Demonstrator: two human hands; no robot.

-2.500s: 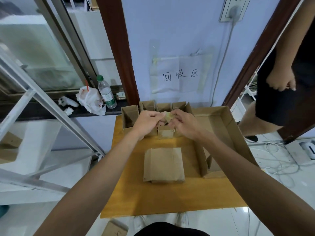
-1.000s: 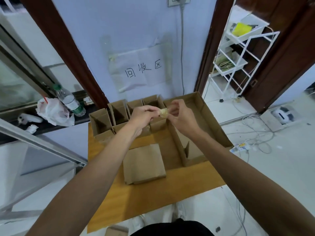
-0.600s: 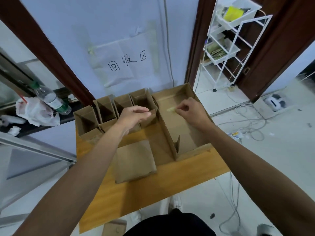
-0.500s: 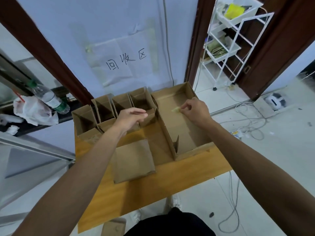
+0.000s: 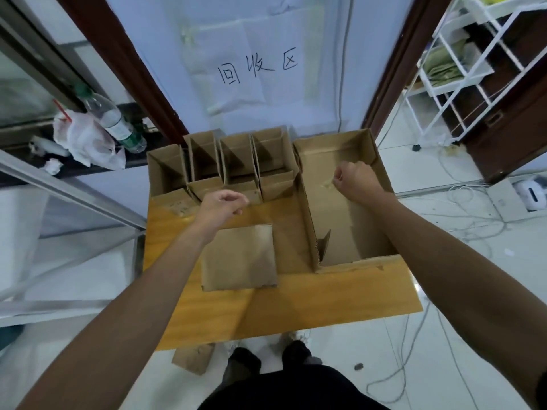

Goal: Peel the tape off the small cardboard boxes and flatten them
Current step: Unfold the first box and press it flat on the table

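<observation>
1. Evidently the right hand (image 5: 356, 180) hangs over the large open carton (image 5: 381, 173), knuckles up and fingers curled in. A pale scrap of tape (image 5: 327, 182) shows just beside its fingertips, on the thumb side. I judge the carton serves as the bin for peeled tape, which would explain the reach there.

2. Whether that hand is pinching the scrap or has let it go I cannot tell. The fingertips are turned under, and the tape is small and blurred against the carton floor.

3. Meanwhile the left hand (image 5: 220, 207) hovers empty, fingers loosely curled and parted, clamped on nothing. It sits just in front of the row of small cardboard boxes (image 5: 236, 164), probably ready to take the next one.

4. Those small boxes stand upright and open beyond the left hand, packed side by side, touching the carton's wall on the right hand's side. None looks flattened, so most of the work seems to remain.

5. Nearer the person than the left hand lies a flattened box (image 5: 239, 257) on the wooden table (image 5: 296, 309), likely a finished piece set aside. Whether it is one layer or a stack is unclear.

6. Any tape left on the small boxes cannot be made out; their outer faces are mostly hidden or blurred.

7. Below the table edge, a bit of cardboard on the floor (image 5: 194, 358) is partly cut off by the tabletop.
</observation>
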